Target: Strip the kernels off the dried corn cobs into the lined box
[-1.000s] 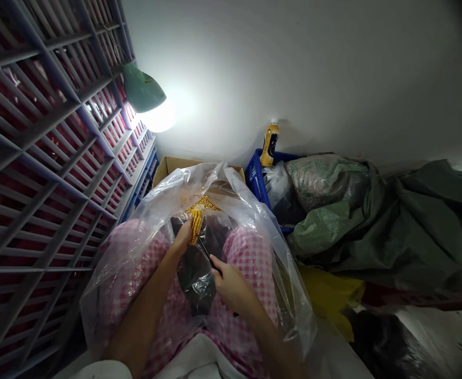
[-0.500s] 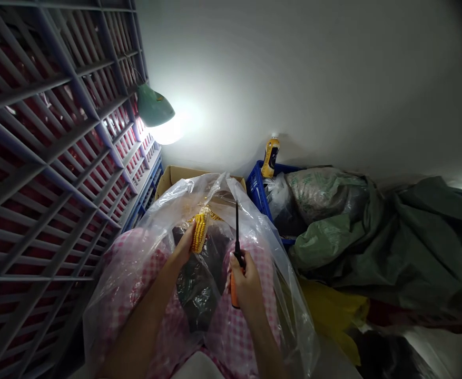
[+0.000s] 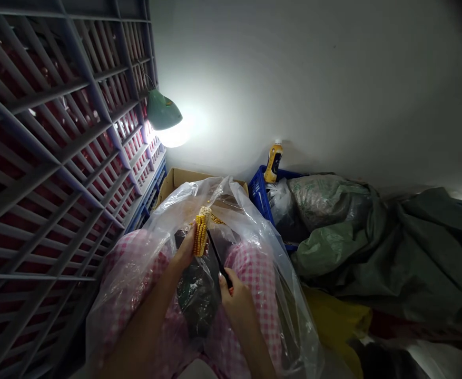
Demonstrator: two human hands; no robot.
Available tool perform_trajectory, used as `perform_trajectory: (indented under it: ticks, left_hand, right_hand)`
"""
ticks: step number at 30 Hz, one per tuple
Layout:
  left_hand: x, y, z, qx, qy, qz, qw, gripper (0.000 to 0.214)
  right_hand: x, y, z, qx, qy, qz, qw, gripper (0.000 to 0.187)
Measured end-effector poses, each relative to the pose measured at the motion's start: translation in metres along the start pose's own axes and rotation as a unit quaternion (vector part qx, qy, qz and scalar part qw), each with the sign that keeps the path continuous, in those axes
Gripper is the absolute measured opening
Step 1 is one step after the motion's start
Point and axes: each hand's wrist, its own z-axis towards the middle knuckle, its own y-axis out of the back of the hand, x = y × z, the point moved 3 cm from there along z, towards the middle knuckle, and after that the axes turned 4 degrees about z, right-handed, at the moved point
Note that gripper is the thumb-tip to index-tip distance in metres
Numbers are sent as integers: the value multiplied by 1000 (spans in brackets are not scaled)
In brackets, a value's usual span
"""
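My left hand (image 3: pixel 186 247) is closed round an ear of corn (image 3: pixel 200 237), held upright over my lap. Its yellow kernels are in place on the lower part, while the pale top end is bare cob. My right hand (image 3: pixel 234 289) grips a screwdriver (image 3: pixel 216 253) with a long black shaft and an orange handle, mostly hidden by the fingers. The shaft slants up to the left, its tip at the right side of the corn. A clear plastic bag (image 3: pixel 250 221) spreads over my knees and around both hands. Loose yellow kernels (image 3: pixel 217 218) lie behind the ear.
Purple-grey slatted crates (image 3: pixel 108 126) rise on the left, with a lit green lamp (image 3: pixel 163 110) hanging there. A cardboard box (image 3: pixel 171 179) stands behind the bag. Rightward are a blue crate (image 3: pixel 258 192), a yellow bottle (image 3: pixel 274 162) and a green tarp (image 3: pixel 420 247).
My right hand has moved down and left, tilting the screwdriver from upright so its tip reaches the corn. The left hand keeps hold of the ear. The camera view has shifted slightly.
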Motion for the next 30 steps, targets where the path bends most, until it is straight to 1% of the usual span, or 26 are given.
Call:
perform_trajectory:
  ticks: [3,5,7,9,12,15,18,20,22,23,25,28,30]
  left_hand:
    - [0,0,0,1,-7,5,1000,59]
    - [-1,-1,-2,14,-11,-2,1000,58]
    - [-2,-1,-3,21,-8,-5,1000,58]
    - [-1,-3,-4,17,3,1,1000,59]
    - [4,-7,-5,-1,9,26,1000,63]
    - [8,-11,-7,-26,-10,32,999,60]
    - [7,-10,-9,-39,-25,32,998,61]
    - [3,-7,-11,-34,-9,17,999,61]
    - [-2,-5,-14,-25,9,-24,999,54]
    - [-5,-5,-15,-19,18,-49,998,50]
    - [-7,-8,-17,6,36,-88,995,46]
    - [-2,-16,-20,40,69,-114,990,51]
    - [4,-20,-19,45,64,-120,990,55]
  right_hand:
    - [-3,1,-5,-6,-3,6,1000,43]
    - [-6,-2,-1,-8,-15,64,998,44]
    - [-8,-5,10,-19,-31,138,990,46]
    - [-4,-9,27,-59,-32,177,982,47]
    - [10,-16,55,-137,0,167,976,43]
    - [23,-24,79,-170,34,160,972,41]
    - [23,-28,95,-162,50,158,973,34]
    - [17,-26,101,-148,44,151,976,33]
    - [10,-21,104,-142,36,142,979,32]
    - [8,-19,105,-139,37,140,980,32]
    - [7,-20,103,-114,52,152,980,37]
    - [11,-30,94,-78,94,174,977,34]
    - [11,-37,88,-94,108,165,976,37]
